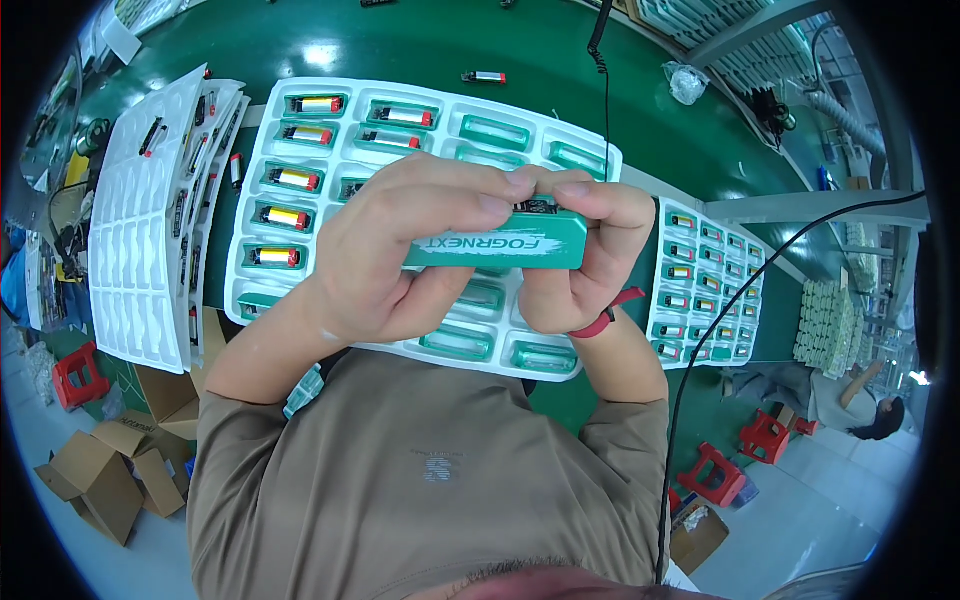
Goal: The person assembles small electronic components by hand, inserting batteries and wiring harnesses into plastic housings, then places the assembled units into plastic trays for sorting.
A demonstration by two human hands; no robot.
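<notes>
Both my hands hold a green plastic casing [490,252] with white printing above the middle of a white tray [240,222]. My left hand [385,245] grips the casing's left side, fingers over the top and thumb below. My right hand [605,235] closes on its right end and wears a red wristband [605,320]. Between the fingertips of both hands, a small dark part [537,207] sits at the casing's upper edge. The tray's left cells carry green casings with battery-like cylinders [284,217]; casings at the right, such as one green shell [495,132], have no cylinder.
Stacked white trays [130,240] stand tilted at the left. Another filled tray [658,270] lies at the right. A loose cylinder [485,77] is on the green bench [400,45]. A black cable [690,380] hangs along my right side. Red stools [712,475] and cardboard boxes [95,480] stand below.
</notes>
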